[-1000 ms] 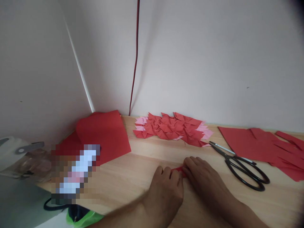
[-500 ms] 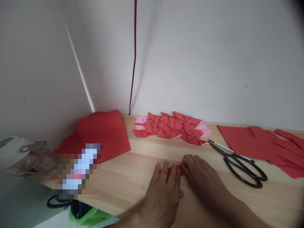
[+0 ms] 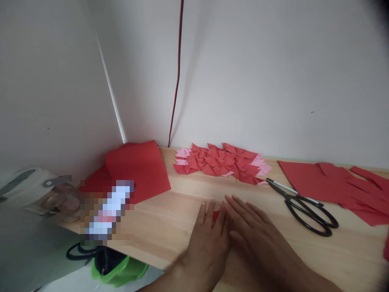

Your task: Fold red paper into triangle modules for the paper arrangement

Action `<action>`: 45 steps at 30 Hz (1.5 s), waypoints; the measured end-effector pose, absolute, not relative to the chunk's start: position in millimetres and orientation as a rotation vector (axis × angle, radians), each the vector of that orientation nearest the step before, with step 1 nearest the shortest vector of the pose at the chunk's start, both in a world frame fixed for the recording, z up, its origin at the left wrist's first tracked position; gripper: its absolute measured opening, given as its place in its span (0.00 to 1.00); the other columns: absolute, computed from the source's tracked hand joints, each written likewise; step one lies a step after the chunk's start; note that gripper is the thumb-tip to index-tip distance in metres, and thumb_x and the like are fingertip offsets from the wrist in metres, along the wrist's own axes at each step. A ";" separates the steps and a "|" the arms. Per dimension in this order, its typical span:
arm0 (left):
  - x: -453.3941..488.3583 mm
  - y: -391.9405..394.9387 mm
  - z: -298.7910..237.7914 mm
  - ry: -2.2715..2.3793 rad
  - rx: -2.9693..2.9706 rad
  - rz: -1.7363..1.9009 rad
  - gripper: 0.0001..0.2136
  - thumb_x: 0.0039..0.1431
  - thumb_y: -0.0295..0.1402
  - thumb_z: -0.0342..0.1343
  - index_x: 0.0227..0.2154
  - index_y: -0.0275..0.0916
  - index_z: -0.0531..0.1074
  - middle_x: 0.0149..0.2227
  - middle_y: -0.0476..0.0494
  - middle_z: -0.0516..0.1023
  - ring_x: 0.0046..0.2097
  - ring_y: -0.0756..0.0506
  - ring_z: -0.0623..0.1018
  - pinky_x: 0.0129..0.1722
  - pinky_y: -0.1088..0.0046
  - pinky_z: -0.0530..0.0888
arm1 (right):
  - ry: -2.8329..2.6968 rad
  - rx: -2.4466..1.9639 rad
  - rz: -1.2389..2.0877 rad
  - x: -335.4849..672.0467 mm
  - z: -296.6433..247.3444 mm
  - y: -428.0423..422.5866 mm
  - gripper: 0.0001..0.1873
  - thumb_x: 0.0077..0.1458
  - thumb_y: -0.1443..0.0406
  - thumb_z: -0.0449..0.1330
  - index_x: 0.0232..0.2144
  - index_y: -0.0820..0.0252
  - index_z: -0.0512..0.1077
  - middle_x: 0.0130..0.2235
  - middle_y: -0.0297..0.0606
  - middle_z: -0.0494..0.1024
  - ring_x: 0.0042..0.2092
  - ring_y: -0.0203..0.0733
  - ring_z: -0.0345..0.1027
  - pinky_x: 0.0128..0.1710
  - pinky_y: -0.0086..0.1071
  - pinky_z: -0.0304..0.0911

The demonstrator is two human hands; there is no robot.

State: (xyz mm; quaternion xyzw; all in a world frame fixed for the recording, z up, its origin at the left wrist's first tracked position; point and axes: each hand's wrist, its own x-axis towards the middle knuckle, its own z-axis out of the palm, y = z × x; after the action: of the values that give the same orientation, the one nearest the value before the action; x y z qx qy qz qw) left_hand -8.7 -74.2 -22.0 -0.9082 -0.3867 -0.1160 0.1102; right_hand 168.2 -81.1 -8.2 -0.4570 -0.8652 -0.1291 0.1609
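Note:
A small piece of red paper (image 3: 215,215) lies on the wooden table, mostly hidden beneath my hands. My left hand (image 3: 211,237) rests flat over it, fingers stretched and apart, with red showing between them. Against its right side, my right hand (image 3: 253,227) lies with straight fingers pointing up and left, partly overlapping the left index finger. Beyond them sits a cluster of folded red and pink paper pieces (image 3: 219,160) near the wall. Black-handled scissors (image 3: 306,213) lie to the right, with a slim pale pen (image 3: 282,185) alongside the blades.
Large red paper sheets (image 3: 139,170) lie at the left corner; cut red sheets and strips (image 3: 322,182) lie at the right. A blurred-out phone-like object (image 3: 109,211) is near the left table edge. Below are a green container (image 3: 130,271) and, farther left, a whitish appliance (image 3: 27,190).
My right hand has gone from bent fingers at the paper's right end to lying straight against my left hand, covering more paper. The view has shifted slightly.

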 end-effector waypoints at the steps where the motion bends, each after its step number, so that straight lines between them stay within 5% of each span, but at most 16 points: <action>1: -8.7 -74.6 -21.8 -1.129 -2.671 -0.334 0.23 0.64 0.38 0.46 0.59 0.35 0.63 0.60 0.37 0.65 0.62 0.32 0.62 0.59 0.50 0.62 | -2.496 -1.295 -0.360 166.0 -11.0 -85.9 0.26 0.59 0.63 0.51 0.58 0.67 0.62 0.59 0.47 0.67 0.58 0.48 0.62 0.54 0.43 0.59; 20: -32.4 -84.2 -18.7 -1.286 -2.734 -0.294 0.24 0.67 0.42 0.39 0.62 0.40 0.58 0.64 0.46 0.60 0.66 0.31 0.53 0.61 0.42 0.55 | -2.425 -1.430 -0.330 156.2 -36.8 -103.1 0.29 0.62 0.53 0.48 0.59 0.66 0.63 0.62 0.48 0.63 0.62 0.50 0.57 0.57 0.49 0.53; 27: -16.7 -83.3 -6.0 -1.294 -2.833 -0.357 0.27 0.67 0.38 0.37 0.66 0.34 0.43 0.67 0.42 0.50 0.68 0.40 0.48 0.65 0.49 0.50 | -2.432 -1.430 -0.368 157.1 -41.5 -102.5 0.28 0.61 0.61 0.48 0.60 0.68 0.60 0.62 0.46 0.62 0.63 0.49 0.55 0.57 0.48 0.53; 35: -18.2 -84.5 -11.9 -1.393 -2.948 -0.286 0.35 0.62 0.53 0.41 0.65 0.35 0.49 0.67 0.43 0.51 0.68 0.35 0.45 0.66 0.50 0.49 | -2.439 -1.398 -0.385 175.7 -47.3 -98.5 0.26 0.61 0.63 0.47 0.59 0.68 0.62 0.62 0.48 0.62 0.63 0.47 0.56 0.59 0.46 0.52; 45: -18.3 -84.5 -10.3 -1.380 -2.910 -0.286 0.32 0.63 0.51 0.42 0.65 0.39 0.51 0.67 0.46 0.52 0.68 0.35 0.44 0.65 0.48 0.49 | -2.378 -1.510 -0.382 193.5 -27.3 -103.1 0.29 0.61 0.56 0.49 0.60 0.66 0.61 0.63 0.48 0.61 0.63 0.55 0.54 0.58 0.54 0.51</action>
State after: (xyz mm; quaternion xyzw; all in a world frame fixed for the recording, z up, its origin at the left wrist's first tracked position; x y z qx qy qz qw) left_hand -18.3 -84.5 -10.3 -0.8990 -0.4265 -0.0884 -0.0460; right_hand 193.5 -103.1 -27.3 -0.5254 -0.8271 -0.1328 0.1490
